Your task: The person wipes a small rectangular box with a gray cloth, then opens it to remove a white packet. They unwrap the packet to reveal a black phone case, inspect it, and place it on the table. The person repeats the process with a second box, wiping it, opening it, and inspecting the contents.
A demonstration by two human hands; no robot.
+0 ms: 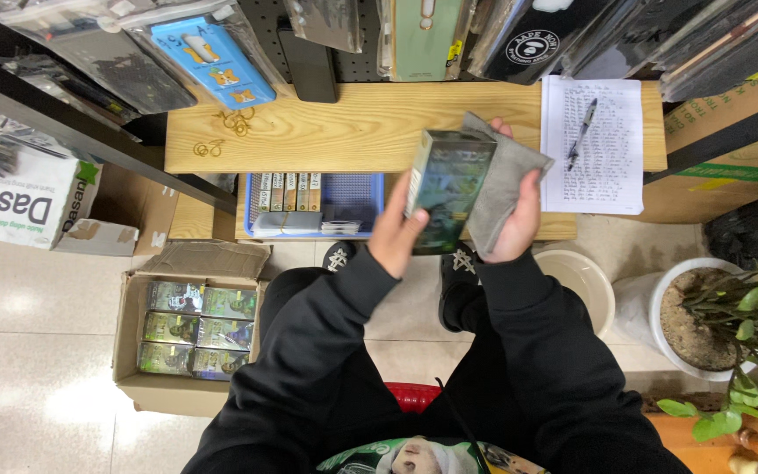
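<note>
Currently, in the head view, the left hand (394, 230) gripped the dark green rectangular printed box (443, 189) by its left edge, fingers closed around it. The right hand (517, 219) pinched the flat grey padded pouch (504, 180), which lay touching the box's right side. Both sat above the near edge of the pale wooden shelf (344, 127). Risk: the one-edge grip could let the box tip and drop. Left of the shelf stood a white carton with green lettering (19, 206); below it, an open brown cardboard carton (188, 326) held matching green boxes.
</note>
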